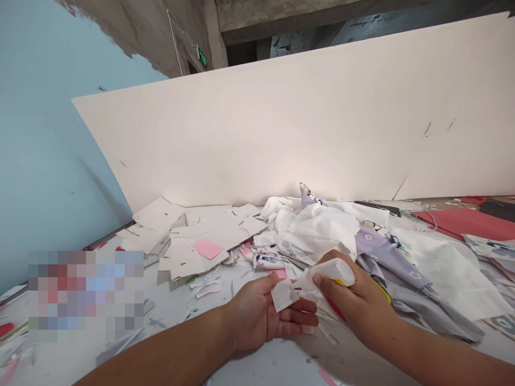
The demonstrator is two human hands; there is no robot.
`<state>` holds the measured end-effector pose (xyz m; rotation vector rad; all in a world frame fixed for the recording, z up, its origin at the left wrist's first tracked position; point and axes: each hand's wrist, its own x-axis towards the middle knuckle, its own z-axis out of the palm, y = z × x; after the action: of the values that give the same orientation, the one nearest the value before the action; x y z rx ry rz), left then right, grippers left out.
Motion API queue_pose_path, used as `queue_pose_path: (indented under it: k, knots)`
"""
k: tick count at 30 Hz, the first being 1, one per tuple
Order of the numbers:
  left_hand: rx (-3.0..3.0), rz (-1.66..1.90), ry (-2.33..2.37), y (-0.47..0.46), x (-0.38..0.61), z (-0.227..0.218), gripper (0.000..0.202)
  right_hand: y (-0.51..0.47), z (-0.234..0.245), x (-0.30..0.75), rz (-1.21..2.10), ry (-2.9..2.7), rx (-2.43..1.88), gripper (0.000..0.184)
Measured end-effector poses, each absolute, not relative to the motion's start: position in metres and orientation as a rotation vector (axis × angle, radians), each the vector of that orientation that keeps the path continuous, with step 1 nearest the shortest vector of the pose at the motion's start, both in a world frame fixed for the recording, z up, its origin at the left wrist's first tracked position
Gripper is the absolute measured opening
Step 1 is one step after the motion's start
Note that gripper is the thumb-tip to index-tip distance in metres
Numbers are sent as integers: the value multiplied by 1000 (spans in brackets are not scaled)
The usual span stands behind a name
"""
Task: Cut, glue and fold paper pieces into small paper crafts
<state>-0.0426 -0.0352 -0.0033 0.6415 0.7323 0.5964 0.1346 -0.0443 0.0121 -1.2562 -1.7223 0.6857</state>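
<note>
While the right hand point(360, 308) grips a white bottle point(336, 269), the open left hand point(257, 316) cradles a small white scrap point(282, 295), seemingly light and limp, best pinched at an edge.

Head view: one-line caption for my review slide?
Left hand cradles a small white scrap while right hand tips a white bottle toward it, beside heaped fabric.

I note a pale blue wall point(48, 134) at left, its paint ending raggedly under bare concrete point(161, 32). A green exit sign point(201, 57) hangs beside a concrete beam point(281, 16). A large white board point(301, 123) leans along the back of the white table point(273, 367), with a soft bright patch on its lower middle.
</note>
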Motion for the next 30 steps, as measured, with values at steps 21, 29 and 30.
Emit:
queue_pose_path:
  k: [21, 29, 30]
  knots:
    - [828, 586, 784, -40, -40, -7, 67, -43, 9, 136, 605, -1802, -1207, 25]
    - [864, 588, 798, -42, -40, -6, 64, -44, 13, 135, 610, -1779, -1214, 23]
    - [861, 589, 787, -42, -40, -6, 63, -44, 14, 135, 619, -1770, -1219, 22]
